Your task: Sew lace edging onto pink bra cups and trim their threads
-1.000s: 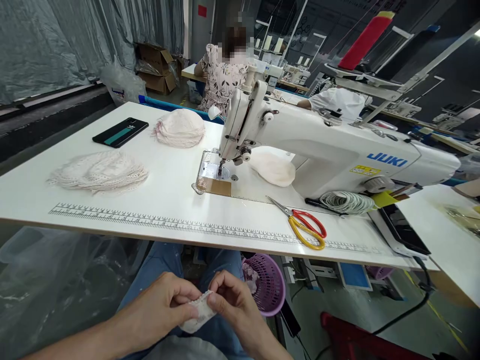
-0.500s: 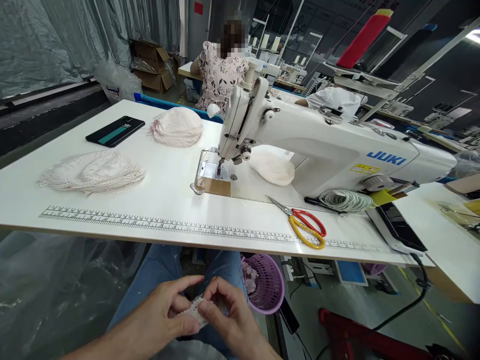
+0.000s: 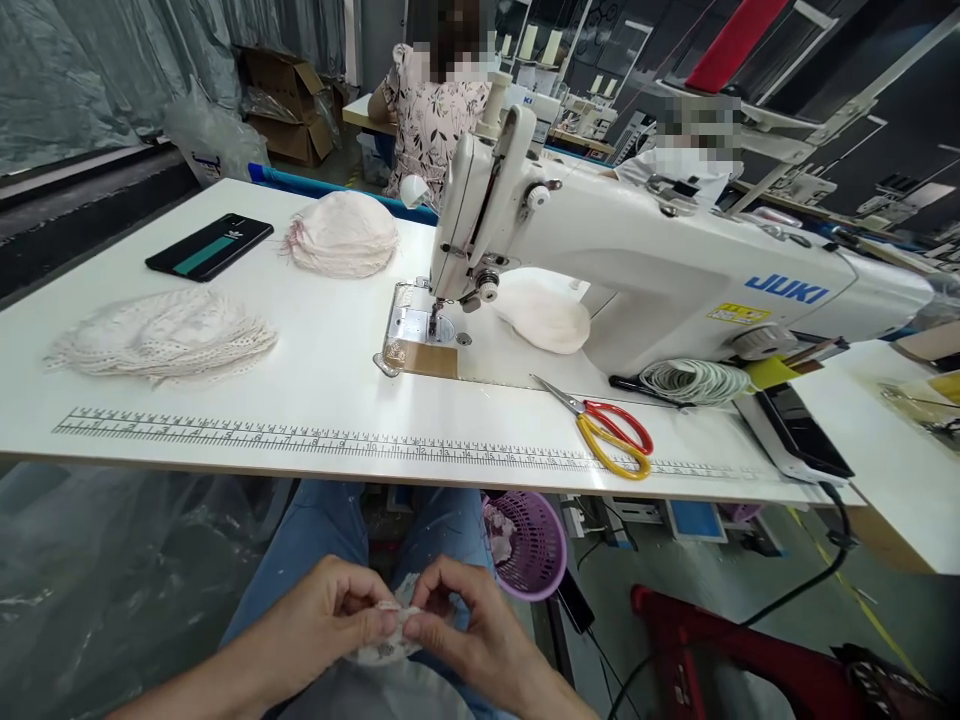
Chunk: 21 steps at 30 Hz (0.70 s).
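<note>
Over my lap, a small piece of white lacy fabric [image 3: 386, 652] is pinched between both hands. My left hand [image 3: 341, 615] grips its left side with thumb and fingertips. Close beside it, my right hand [image 3: 465, 625] pinches the same fabric with thumb and forefinger. Part of the cloth is hidden behind the fingers. On the table above stands a white sewing machine [image 3: 637, 260], with a pale fabric piece [image 3: 551, 318] lying under its arm. To the left are a stack of eyelet-edged white fabric [image 3: 161, 335] and a stack of pale pink fabric pieces [image 3: 343, 235].
Scissors [image 3: 600, 425] with red and yellow handles lie near the table's front edge, across a printed ruler [image 3: 330, 442]. A black phone [image 3: 211, 247] lies at the back left. Beside my knee stands a purple basket [image 3: 551, 550]. A person [image 3: 431, 120] sits beyond the table.
Both hands have closed in on the white fabric; the left forefinger, stretched out before, is now bent onto it. More of the fabric shows below the fingers. The camera view has shifted slightly.
</note>
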Motion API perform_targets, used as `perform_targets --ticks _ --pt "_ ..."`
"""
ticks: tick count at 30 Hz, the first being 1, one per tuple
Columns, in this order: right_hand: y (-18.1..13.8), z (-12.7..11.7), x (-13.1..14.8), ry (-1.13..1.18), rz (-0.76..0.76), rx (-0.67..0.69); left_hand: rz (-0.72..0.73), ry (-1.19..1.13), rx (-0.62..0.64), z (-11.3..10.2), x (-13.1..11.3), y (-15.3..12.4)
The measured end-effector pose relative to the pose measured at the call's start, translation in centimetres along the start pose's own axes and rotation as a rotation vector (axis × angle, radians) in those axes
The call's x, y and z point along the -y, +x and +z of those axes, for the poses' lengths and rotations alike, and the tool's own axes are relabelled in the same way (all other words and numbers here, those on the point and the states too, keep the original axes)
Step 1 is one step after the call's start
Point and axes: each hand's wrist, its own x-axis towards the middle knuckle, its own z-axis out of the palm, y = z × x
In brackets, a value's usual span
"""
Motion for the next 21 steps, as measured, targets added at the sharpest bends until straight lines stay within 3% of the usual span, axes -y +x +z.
perform_targets --ticks 10,13,15,17,21 --pt "-0.6 0.3 0.0 0.019 -0.076 0.057 -0.090 -0.053 0.055 0.8 -0.5 -0.8" --pt "-1.1 -0.9 0.9 -0.080 -0.126 0.065 -0.117 -0.080 0.071 0.6 -0.4 -0.8" --pt "-1.7 -3.5 2.2 -0.210 -0.198 0.016 -0.140 -0.078 0.080 0.5 -0.6 -0.8" --pt "-2.1 -7.6 3.6 -0.356 -0.271 -0.127 -0.153 -0.041 0.074 0.4 -1.1 -0.8" --pt "-1.5 -16.9 3.8 -0.941 -0.326 -0.588 -0.158 -0.020 0.049 0.4 -1.3 -0.7"
